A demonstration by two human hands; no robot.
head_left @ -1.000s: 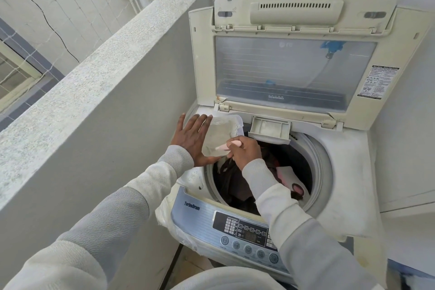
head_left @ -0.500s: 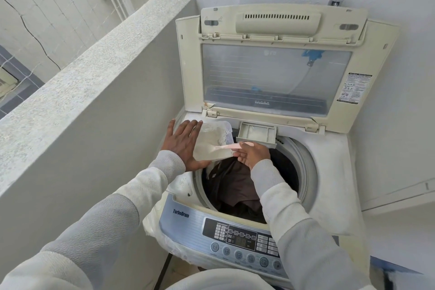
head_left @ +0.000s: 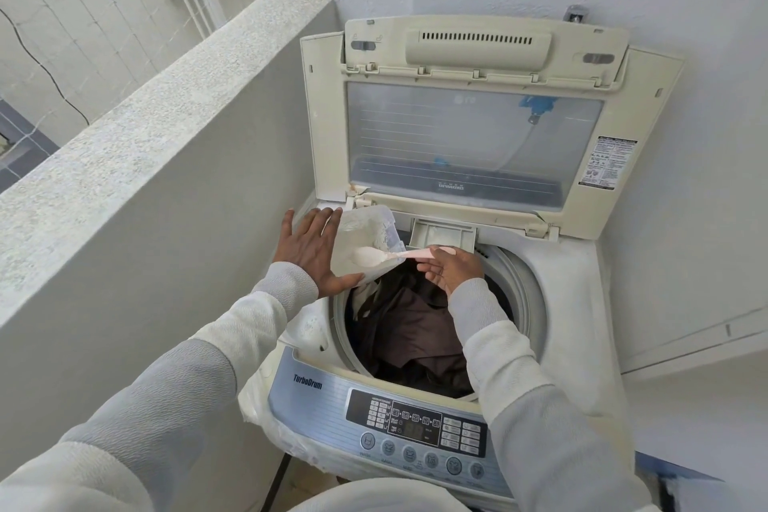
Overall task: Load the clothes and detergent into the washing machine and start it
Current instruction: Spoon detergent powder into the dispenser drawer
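Detergent bag [head_left: 368, 235], clear plastic with white powder inside, is sitting at the back left rim of the washing machine [head_left: 573, 303], mouth facing right. Left hand [head_left: 309, 251] is propping it from behind: fingers straight and spread, thumb pressing the bag's lower edge. Pink spoon [head_left: 388, 256] is lying level at the bag's mouth, bowl heaped with white powder. Right hand [head_left: 451, 270] is pinching the spoon's handle, fingers curled round it, above the drum. Dark brown clothes [head_left: 415, 328] are filling the drum below. Small detergent drawer [head_left: 442, 235] is standing pulled out just beyond the spoon handle. Lid [head_left: 469, 129] is standing upright against the wall. Control panel [head_left: 415, 428] is facing the camera at the front edge.
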